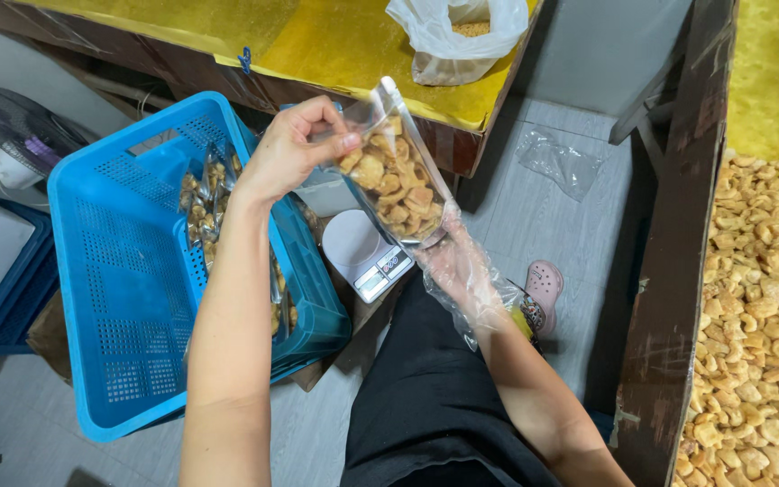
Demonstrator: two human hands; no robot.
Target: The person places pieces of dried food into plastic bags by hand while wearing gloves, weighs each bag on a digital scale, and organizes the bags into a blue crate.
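My left hand (290, 149) pinches the upper part of a clear plastic pouch (397, 176) filled with golden fried snack pieces. My right hand (462, 266), covered by a loose clear plastic glove, supports the pouch from below. The pouch is held in the air above a small white kitchen scale (362, 252). To the left stands a blue perforated plastic crate (128, 271) with several filled pouches lying inside it.
A large heap of the same snack pieces (759, 334) lies on the right behind a dark wooden board (669, 271). A white plastic bag (462, 36) sits on a yellow-covered table (344, 45). A fan (20, 135) is at far left. A pink clog (543, 287) rests on the floor.
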